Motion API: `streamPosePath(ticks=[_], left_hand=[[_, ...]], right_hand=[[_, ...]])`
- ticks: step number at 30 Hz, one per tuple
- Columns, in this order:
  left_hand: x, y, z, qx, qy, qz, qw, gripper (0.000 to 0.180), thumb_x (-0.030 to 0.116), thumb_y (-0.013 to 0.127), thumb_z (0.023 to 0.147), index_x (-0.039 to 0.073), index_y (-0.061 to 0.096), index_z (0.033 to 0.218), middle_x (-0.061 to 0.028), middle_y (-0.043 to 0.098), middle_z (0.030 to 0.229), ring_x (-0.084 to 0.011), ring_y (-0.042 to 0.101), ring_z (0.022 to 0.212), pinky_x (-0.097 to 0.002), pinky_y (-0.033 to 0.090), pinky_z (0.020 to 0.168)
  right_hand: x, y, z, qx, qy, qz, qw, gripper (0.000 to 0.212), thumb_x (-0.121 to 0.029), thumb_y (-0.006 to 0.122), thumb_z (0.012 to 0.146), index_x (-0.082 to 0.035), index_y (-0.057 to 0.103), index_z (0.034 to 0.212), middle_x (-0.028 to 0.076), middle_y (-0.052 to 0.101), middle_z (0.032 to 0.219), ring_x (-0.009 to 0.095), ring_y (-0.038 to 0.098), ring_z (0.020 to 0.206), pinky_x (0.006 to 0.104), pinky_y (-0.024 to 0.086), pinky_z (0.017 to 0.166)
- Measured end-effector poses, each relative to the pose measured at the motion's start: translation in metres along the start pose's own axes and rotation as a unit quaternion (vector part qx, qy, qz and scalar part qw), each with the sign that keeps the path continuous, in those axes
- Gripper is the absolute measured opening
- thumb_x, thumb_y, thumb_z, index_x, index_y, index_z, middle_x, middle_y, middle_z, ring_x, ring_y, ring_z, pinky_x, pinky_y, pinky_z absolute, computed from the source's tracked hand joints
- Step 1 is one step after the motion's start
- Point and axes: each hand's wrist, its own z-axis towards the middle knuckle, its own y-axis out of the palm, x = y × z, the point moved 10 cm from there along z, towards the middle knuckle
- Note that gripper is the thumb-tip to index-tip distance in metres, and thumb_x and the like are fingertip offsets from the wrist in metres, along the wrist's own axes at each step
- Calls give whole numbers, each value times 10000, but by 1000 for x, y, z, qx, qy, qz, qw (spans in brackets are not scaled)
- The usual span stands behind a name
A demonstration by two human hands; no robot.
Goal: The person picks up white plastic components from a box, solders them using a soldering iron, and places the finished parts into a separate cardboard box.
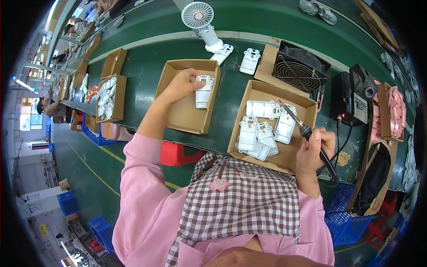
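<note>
In my left hand is a white plastic housing, pinched at its upper end over the left cardboard box. My right hand is closed round the dark handle of a soldering iron. The iron's metal tip points up and left, above the right cardboard box. Several more white plastic housings lie in that box, some overlapping. Another white housing rests on the green table beyond the boxes.
A white desk fan stands at the back, near a black fan with a round grille. To the right sit a black soldering station with a red light and a box of pink parts. Boxes of white parts line the left.
</note>
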Motion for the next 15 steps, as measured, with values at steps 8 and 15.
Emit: streamPosePath(ticks=[8, 15], left_hand=[[-22, 12, -17, 56, -43, 23, 997, 475, 180, 710, 797, -78, 526, 1151, -106, 650, 860, -164, 621, 783, -290, 485, 688], [-23, 26, -15, 44, -64, -58, 995, 341, 179, 715, 785, -51, 611, 1014, -103, 644, 872, -141, 603, 788, -290, 481, 713]], right_hand=[[-2, -2, 1, -7, -16, 10, 1000, 158, -66, 559, 887, -49, 443, 782, 11, 443, 630, 46, 364, 506, 195, 279, 444], [-3, -2, 0, -14, -17, 17, 1000, 148, -41, 555, 886, -50, 450, 782, 6, 457, 622, 38, 369, 495, 193, 278, 443]])
